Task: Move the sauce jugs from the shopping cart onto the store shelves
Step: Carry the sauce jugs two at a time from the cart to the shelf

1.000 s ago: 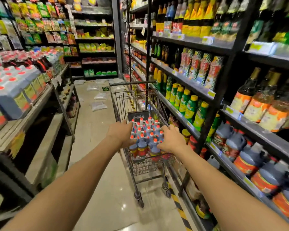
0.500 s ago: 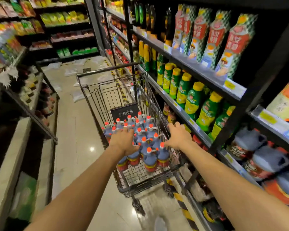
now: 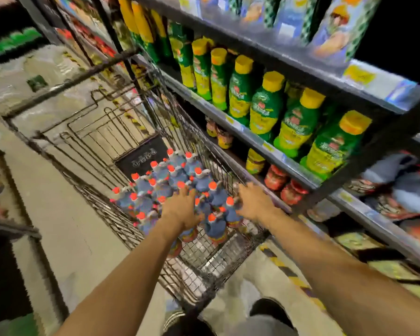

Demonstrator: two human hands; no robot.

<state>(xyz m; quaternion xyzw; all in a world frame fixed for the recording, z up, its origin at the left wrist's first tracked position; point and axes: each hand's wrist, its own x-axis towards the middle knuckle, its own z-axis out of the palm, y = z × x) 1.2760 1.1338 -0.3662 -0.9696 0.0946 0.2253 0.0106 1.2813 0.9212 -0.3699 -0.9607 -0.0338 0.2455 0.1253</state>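
Left hand (image 3: 182, 210): stretched forward, palm down, fingers spread.
Right hand (image 3: 254, 202): stretched forward, palm down, grip blurred.

Sauce jugs (image 3: 177, 180) stand clustered in the shopping cart (image 3: 87, 151), store shelves (image 3: 264, 139) along its right side.

Blue-grey, orange-red-capped sauce jugs (image 3: 217, 229), dark grey wire shopping cart (image 3: 194, 134), green, yellow-capped bottles (image 3: 264, 110), yellow-and-black striped floor tape (image 3: 280, 264)

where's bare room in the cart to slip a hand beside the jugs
Bare wire floor between the red-capped blue-grey jugs and the near rim of the metal wire cart. Crowded: jugs packed from there to the black sign panel.
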